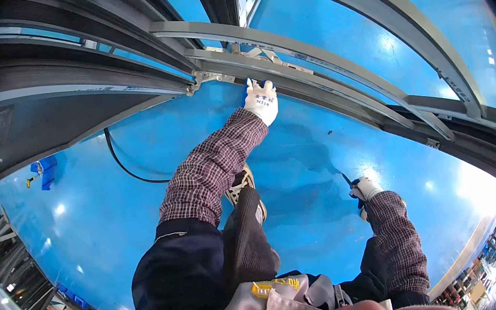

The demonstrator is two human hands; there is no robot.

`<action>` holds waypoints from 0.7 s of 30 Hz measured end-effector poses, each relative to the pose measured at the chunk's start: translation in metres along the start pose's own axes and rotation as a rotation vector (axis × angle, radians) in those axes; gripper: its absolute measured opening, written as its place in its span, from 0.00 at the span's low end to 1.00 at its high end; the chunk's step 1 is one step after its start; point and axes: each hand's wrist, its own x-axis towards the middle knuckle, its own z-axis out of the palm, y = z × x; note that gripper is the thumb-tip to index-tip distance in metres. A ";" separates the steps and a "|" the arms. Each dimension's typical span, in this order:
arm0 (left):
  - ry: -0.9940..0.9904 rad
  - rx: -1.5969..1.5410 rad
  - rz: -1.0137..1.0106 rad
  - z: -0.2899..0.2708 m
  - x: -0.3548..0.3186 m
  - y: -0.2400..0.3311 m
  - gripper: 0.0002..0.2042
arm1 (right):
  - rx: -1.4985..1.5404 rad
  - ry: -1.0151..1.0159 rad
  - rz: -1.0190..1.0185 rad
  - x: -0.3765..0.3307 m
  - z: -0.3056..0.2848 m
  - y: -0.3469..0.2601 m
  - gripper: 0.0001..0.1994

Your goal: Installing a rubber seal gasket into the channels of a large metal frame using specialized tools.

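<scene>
Blue floor (101, 216), black cable (122, 164), grey window frame (312, 73).

The left hand's (260, 101) fingertips are hidden behind the grey frame (287, 72). The small dark tool (346, 178) in the right hand (365, 190) is too small to identify.
</scene>
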 end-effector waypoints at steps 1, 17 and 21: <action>0.075 0.038 0.057 0.014 0.002 -0.008 0.22 | 0.036 -0.022 0.032 -0.008 -0.001 -0.003 0.15; 0.257 0.303 0.197 0.034 0.007 0.023 0.27 | 0.178 0.083 0.144 -0.038 0.003 -0.018 0.12; 0.304 0.431 0.239 0.032 -0.016 0.024 0.31 | 0.181 0.096 0.096 -0.023 0.008 -0.015 0.12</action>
